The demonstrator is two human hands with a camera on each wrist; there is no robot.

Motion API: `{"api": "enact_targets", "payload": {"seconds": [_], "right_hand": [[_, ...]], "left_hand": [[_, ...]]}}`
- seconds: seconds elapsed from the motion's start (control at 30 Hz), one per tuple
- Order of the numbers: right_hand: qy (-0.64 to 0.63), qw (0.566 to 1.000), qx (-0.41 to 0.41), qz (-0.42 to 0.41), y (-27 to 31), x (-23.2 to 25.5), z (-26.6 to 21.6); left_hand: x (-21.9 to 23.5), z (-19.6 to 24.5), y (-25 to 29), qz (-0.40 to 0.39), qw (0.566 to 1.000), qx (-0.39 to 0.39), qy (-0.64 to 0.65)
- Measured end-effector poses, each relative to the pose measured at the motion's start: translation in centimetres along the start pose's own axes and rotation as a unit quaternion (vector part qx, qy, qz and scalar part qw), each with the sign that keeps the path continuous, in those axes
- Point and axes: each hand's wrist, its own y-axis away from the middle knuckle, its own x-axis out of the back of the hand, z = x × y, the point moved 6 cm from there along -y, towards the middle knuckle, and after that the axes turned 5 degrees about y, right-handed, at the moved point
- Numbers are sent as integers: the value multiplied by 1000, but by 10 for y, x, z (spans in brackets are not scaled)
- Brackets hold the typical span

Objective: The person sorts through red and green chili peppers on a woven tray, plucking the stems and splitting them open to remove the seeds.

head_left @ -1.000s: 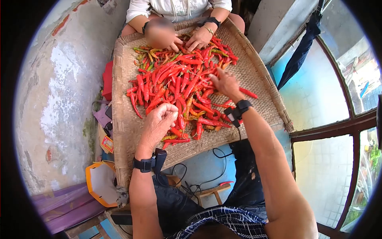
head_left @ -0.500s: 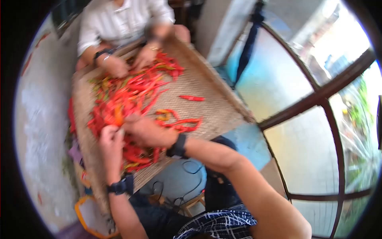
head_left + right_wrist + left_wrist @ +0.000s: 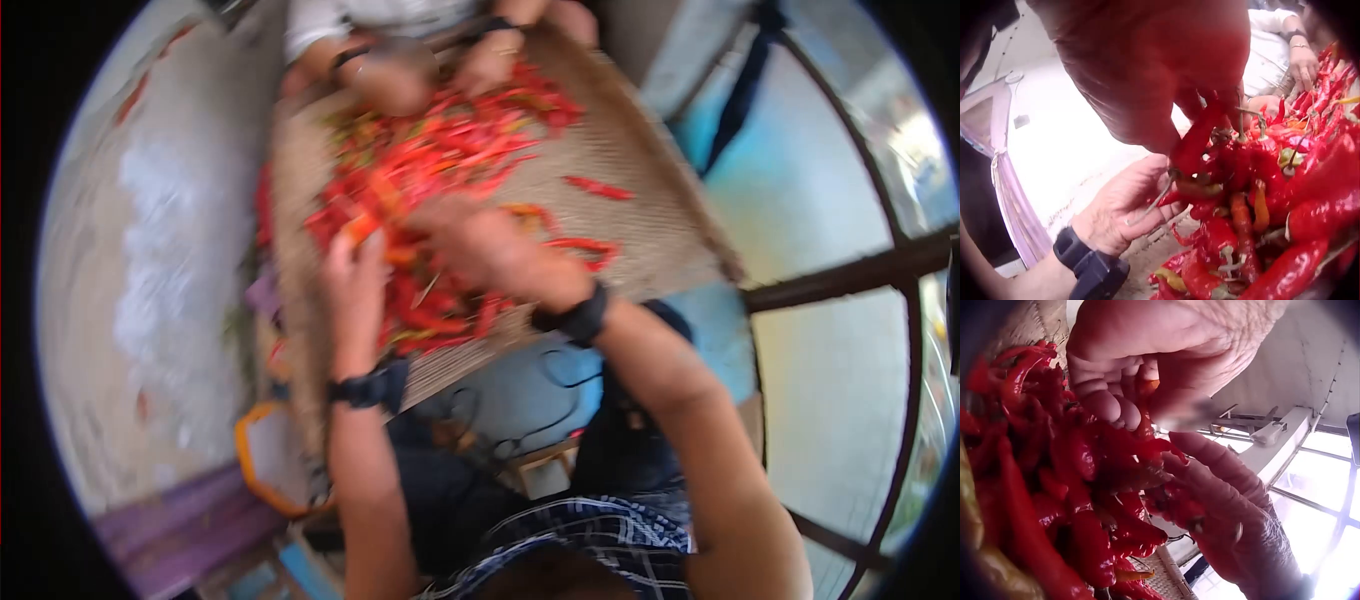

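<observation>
Red chili peppers, some orange or green, lie heaped on a woven tray (image 3: pixel 660 200). The left hand (image 3: pixel 355 290), blurred in the head view, pinches an orange-red pepper (image 3: pixel 360 228) at the heap's left side. From the left wrist view, the left hand (image 3: pixel 1160 350) has curled fingers round that pepper (image 3: pixel 1145 415). Just right of it in the head view is the right hand (image 3: pixel 500 250), low over the heap. In the right wrist view the right hand (image 3: pixel 1154 69) grips a red pepper (image 3: pixel 1200 134), its fingertips partly hidden; the left hand (image 3: pixel 1119 203) is beneath.
Across the tray another person's hands (image 3: pixel 485 65) touch the heap's far side. One red pepper (image 3: pixel 598 188) lies apart on the right. A plaster wall (image 3: pixel 160 250) stands left, framed windows (image 3: pixel 830 380) right. Cables and a wooden stool (image 3: pixel 545 470) are below the tray.
The right hand has moved left and closer to the left hand. An orange-red pepper is now in the left fingers. The head view swung right, then partly back.
</observation>
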Motion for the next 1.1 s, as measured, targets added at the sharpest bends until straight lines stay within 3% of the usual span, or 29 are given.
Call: {"api": "enact_targets", "payload": {"seconds": [0.03,0.1,0.13,0.2,0.33,0.4,0.47,0.53,0.6,0.67,0.7,0.73,0.8,0.93,1.0,1.1], "right_hand": [[-216,967,-133,7,7,5,30],[-11,993,-115,22,-7,41,12],[-42,981,-190,4,-7,48,16],[-19,975,-222,-13,-8,55,15],[-34,973,-223,-37,-7,53,8],[51,970,-207,-116,-4,47,9],[45,970,-208,-117,-3,54,21],[17,975,-221,-35,-4,73,43],[-109,939,-269,187,0,105,72],[100,929,-315,165,17,136,108],[220,915,-326,87,26,142,118],[221,915,-326,88,44,145,131],[374,828,-391,-150,79,127,157],[401,802,-397,-194,86,122,157],[412,761,-433,-253,87,118,157],[387,796,-391,-251,72,110,152]], "left_hand": [[4,-6,-3,9,1000,-1,11],[11,-6,-5,25,998,0,49],[11,-5,-5,31,997,1,71],[13,-5,-6,40,996,-4,84],[9,-3,-7,23,984,-18,174],[9,-4,-3,64,972,18,226],[13,-8,-4,33,968,10,247],[15,-8,-4,37,971,21,234],[15,-7,-3,35,972,27,233],[15,-7,-3,36,972,28,231],[14,-7,-3,33,973,33,224],[14,-8,-3,32,975,39,216],[11,-6,-4,27,978,43,204],[6,-7,-2,10,984,43,175],[6,-6,-2,12,984,47,171],[4,-6,-1,13,984,55,167]]}}
